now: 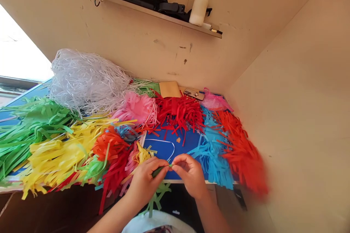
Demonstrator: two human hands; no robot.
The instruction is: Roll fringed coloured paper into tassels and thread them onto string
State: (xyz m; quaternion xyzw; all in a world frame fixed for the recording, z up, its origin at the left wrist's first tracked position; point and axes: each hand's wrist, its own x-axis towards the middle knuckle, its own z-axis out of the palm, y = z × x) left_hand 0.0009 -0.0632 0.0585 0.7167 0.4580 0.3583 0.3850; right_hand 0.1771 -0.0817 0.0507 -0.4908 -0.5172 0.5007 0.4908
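Observation:
Close together above the near edge of the blue table, my two hands meet at their fingertips. My left hand (144,180) is closed around a green paper tassel (158,197), whose cut strips hang down below the palm. My right hand (191,176) pinches the small twisted green end of the tassel between thumb and forefinger. A thin white string (174,147) curves over the tabletop and runs to the fingertips; which fingers touch it I cannot tell. Left of my hands lies a small yellow paper tassel (142,154).
Fringed paper piles surround the blue table (161,134): green (35,127), yellow (60,153), pink (139,109), red (180,111), light blue (216,156) and orange-red (243,149). White strips (84,80) heap at back left. A phone (194,94) lies near the wall below a shelf (153,14) with a bottle (199,7).

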